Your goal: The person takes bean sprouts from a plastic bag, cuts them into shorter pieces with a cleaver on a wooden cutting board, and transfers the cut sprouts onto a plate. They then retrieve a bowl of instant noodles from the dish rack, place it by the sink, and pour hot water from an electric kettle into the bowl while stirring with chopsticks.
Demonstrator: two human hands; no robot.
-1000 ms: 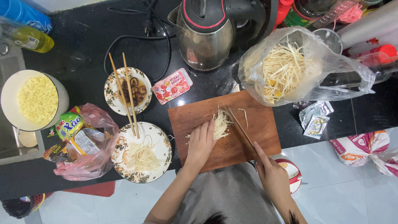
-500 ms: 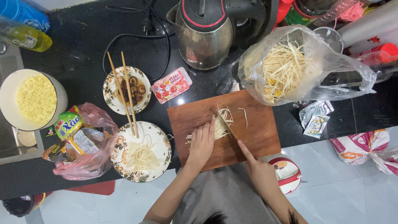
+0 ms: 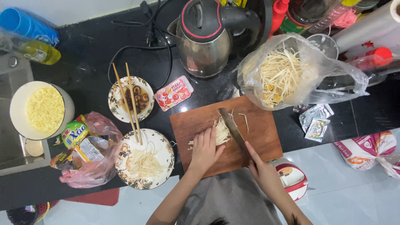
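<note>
A wooden cutting board (image 3: 258, 133) lies on the black counter with a small pile of pale vegetable strips (image 3: 221, 130) on it. My left hand (image 3: 205, 149) presses flat on the strips, fingers together. My right hand (image 3: 259, 166) grips the handle of a knife (image 3: 232, 127), whose blade rests across the strips just right of my left fingertips. A patterned plate (image 3: 164, 166) with cut strips sits left of the board.
A clear bag of pale strips (image 3: 287, 75) stands behind the board, beside a steel kettle (image 3: 204, 41). Chopsticks (image 3: 128, 102) lie across a small plate of mushrooms (image 3: 117, 98). A pot of noodles (image 3: 43, 110), a pink bag with packets (image 3: 89, 150) and seasoning sachets (image 3: 316, 123) are around.
The knife has swung left and closer to my left fingers, with its tip now farther up the board. My left hand stays pressed on the strips.
</note>
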